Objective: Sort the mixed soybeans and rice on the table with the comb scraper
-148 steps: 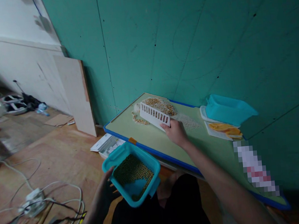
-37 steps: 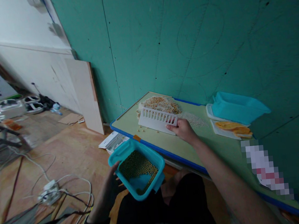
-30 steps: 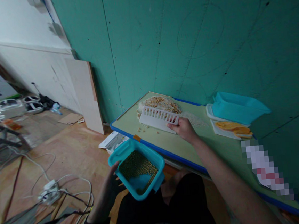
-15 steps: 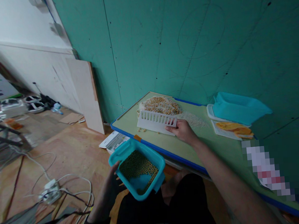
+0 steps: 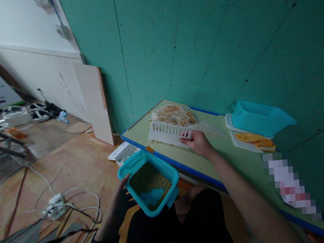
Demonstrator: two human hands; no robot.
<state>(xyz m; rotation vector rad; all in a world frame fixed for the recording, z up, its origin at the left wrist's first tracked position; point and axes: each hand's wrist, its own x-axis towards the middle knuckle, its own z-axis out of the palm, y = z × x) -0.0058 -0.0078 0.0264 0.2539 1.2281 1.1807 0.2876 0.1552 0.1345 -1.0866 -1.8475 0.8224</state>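
My left hand (image 5: 125, 192) grips the left rim of a turquoise plastic bin (image 5: 167, 166), its thumb over the edge and most fingers beneath. Round yellowish beans (image 5: 156, 180) lie inside the bin, which sits below the table's front edge, above my lap. On the table my right hand (image 5: 196, 143) pinches the right end of a white slotted plastic piece (image 5: 166, 136). That piece stands on its long side in front of a pile of beans mixed with white grains (image 5: 174, 114). Several loose beans lie by its lower edge.
White grains (image 5: 212, 130) are spread right of the pile on the blue-edged table (image 5: 231, 172). A second turquoise bin (image 5: 263, 116) and an orange cloth-like item (image 5: 254, 140) rest at the right by the green wall. Cables and a power strip (image 5: 56, 206) lie on the floor at left.
The white slotted piece has tipped slightly, its slotted top edge a little lower, and beans now show through its slots. The bin in my left hand has stayed put.
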